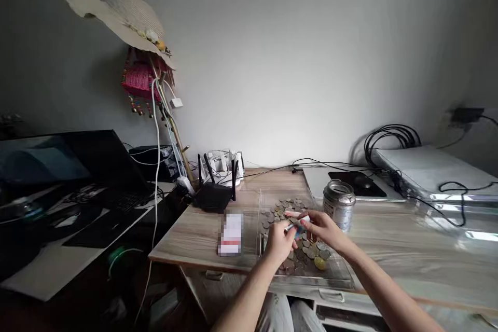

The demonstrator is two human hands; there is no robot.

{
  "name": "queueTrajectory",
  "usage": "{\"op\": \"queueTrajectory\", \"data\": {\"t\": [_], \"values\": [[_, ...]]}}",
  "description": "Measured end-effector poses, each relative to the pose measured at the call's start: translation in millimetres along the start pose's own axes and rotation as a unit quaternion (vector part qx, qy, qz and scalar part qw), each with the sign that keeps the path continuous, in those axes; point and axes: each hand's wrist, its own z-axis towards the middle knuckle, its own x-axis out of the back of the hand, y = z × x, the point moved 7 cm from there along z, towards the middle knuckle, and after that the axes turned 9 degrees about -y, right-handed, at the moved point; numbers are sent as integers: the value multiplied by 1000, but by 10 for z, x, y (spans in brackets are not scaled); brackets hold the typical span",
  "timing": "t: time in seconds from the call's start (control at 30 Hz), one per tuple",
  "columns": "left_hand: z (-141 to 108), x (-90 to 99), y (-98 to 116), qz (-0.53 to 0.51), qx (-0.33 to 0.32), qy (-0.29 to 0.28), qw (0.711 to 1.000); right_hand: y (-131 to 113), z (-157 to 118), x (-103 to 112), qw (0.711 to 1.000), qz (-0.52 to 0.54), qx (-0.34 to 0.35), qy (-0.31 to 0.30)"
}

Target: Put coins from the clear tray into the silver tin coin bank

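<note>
Both of my hands meet above a clear tray on the wooden desk, with many coins spread in it. My left hand is closed on a small white and blue item. The fingers of my right hand pinch the same item from the other side. It is too small to name. A larger gold-coloured coin lies near the tray's front right. Just behind my right hand, a silver metal can stands upright. My hands hide some coins in the middle.
A phone lies left of the tray. Behind it are a black router and cables. A mouse rests on a dark pad at the back right. Laptops stand far left; drawers are below the desk edge.
</note>
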Motion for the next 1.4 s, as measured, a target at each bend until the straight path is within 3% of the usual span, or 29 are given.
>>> {"op": "queueTrajectory", "data": {"t": [0.13, 0.3, 0.37, 0.6, 0.77, 0.9, 1.07, 1.2, 1.3, 1.4], "values": [[-14, -63, 9, 2, 19, -49, 999, 192, 27, 60, 998, -32, -27, 51], [-115, 50, 331, 74, -114, 28, 990, 458, 56, 111, 993, 33, -83, 76], [-144, 30, 412, 122, -143, 18, 982, 456, 48, 122, 992, 54, -76, 79], [-145, -10, 421, 230, -135, 14, 964, 294, 27, 115, 987, 137, -4, 87], [-76, -92, 163, 80, -33, -82, 993, 281, 45, 135, 992, 78, 8, 96], [-46, -149, 36, -35, 27, -130, 990, 313, 48, 108, 993, 95, -15, 71], [-20, -159, 25, -60, 13, -129, 990, 357, 39, 99, 984, 133, -4, 121], [-24, -122, 9, -11, 7, -92, 996, 245, 3, 36, 989, 51, 11, 135], [-61, -73, 124, 92, -37, -50, 994, -44, -96, 359, 978, -60, 44, 195], [-134, -61, 315, 237, -103, -8, 966, -342, -176, 1029, 948, -181, 47, 257]]}}
